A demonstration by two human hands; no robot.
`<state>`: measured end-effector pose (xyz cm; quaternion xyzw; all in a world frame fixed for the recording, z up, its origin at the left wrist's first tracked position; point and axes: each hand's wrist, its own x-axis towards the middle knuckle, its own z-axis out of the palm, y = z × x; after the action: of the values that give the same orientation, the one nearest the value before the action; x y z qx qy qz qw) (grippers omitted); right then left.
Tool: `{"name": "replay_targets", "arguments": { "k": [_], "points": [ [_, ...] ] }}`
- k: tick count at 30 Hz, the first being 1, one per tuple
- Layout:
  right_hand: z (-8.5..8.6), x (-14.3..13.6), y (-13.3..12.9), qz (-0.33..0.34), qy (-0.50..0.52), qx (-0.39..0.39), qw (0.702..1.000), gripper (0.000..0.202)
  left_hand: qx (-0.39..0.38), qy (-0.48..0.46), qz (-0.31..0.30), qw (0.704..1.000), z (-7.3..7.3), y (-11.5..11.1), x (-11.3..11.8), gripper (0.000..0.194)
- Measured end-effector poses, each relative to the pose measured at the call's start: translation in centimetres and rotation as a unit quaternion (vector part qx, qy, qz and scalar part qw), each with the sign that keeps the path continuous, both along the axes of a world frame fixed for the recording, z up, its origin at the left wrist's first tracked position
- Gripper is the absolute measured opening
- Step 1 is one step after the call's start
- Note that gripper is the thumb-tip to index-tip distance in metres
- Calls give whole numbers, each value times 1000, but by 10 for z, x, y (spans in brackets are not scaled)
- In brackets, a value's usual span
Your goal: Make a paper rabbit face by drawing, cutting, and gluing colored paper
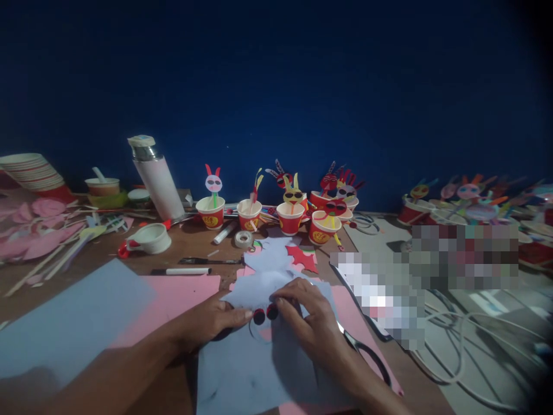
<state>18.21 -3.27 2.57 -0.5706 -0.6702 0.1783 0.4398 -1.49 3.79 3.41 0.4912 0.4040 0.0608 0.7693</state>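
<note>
The left hand (pixel 216 316) is gripping a pale paper cutout (pixel 257 288) above the blue sheet (pixel 242 377) on the bench (pixel 190 245); the right hand (pixel 309 316) is bunching its fingertips at the cutout's right side, its exact grip hard to tell, and two dark discs (pixel 259 316) are showing between them.

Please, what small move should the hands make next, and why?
I would perhaps let the right hand nudge the small black, red-edged disc beside its fingers slightly lower in this view: it appears a little higher than the matching disc by the left thumb, so the pair looks uneven.
</note>
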Motion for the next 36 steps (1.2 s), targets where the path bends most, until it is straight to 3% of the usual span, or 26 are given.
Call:
{"name": "replay_targets", "arguments": {
  "k": [9,16,22,29,36],
  "points": [
    [5,-7,-1,18,23,-69,997,9,1,31,1,1000,5,-1,0,30],
    [8,-7,-2,34,92,-104,990,13,-19,55,23,998,-5,8,-1,34],
    [6,-3,-2,22,184,-101,978,12,-40,-2,55,998,-4,17,2,26],
    [-3,2,0,26,262,-53,963,9,92,21,16,995,-2,32,-3,29],
    [-2,5,2,-15,385,-64,921,11,-19,0,49,999,-12,30,-6,36]
  ]
}}
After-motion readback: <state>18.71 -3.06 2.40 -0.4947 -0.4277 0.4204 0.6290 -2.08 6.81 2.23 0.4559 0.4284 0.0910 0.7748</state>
